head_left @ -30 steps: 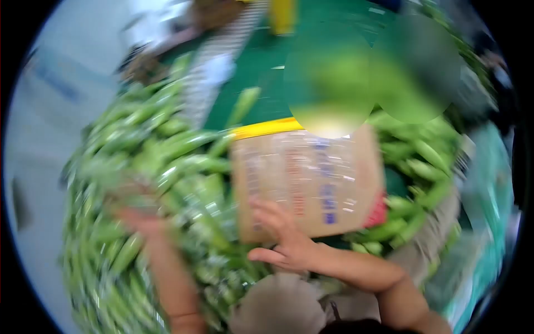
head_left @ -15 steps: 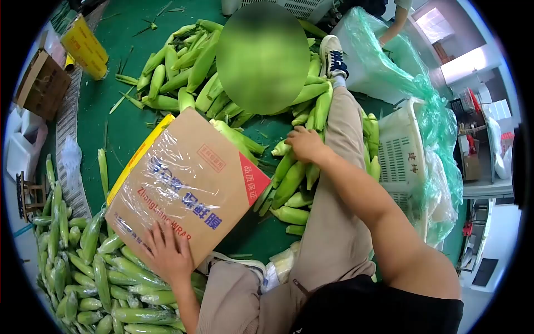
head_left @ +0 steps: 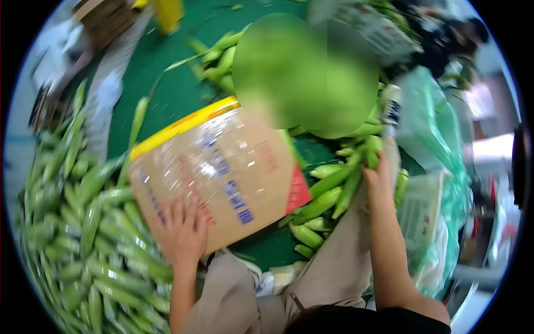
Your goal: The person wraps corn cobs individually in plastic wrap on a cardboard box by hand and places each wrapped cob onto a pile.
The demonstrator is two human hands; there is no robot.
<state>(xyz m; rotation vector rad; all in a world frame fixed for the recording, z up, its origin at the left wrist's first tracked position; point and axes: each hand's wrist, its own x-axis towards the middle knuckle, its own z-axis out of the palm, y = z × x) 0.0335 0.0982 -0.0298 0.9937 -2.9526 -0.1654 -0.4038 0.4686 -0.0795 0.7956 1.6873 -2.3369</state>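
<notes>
My left hand (head_left: 186,231) lies flat with fingers spread on a cardboard box (head_left: 183,183) printed with blue and red lettering. Along the box's far edge runs a yellow strip (head_left: 183,126). On the right, beside my leg, my right hand (head_left: 379,171) is closed around a green ear of corn (head_left: 373,149) in its husk. Several more unwrapped ears (head_left: 320,206) lie on the floor between the box and my leg. A blurred patch hides part of the heap beyond the box.
Film-wrapped ears of corn (head_left: 111,261) form a large pile at left. White baskets (head_left: 420,206) with green plastic (head_left: 453,161) stand at right. Another person (head_left: 445,42) is at the far right. A yellow object (head_left: 168,15) and a cardboard box (head_left: 105,22) are at far left.
The view has swung, shifting the scene. My right hand, earlier resting over the ears by my leg, has moved farther out and now holds one. My left hand stays on the box.
</notes>
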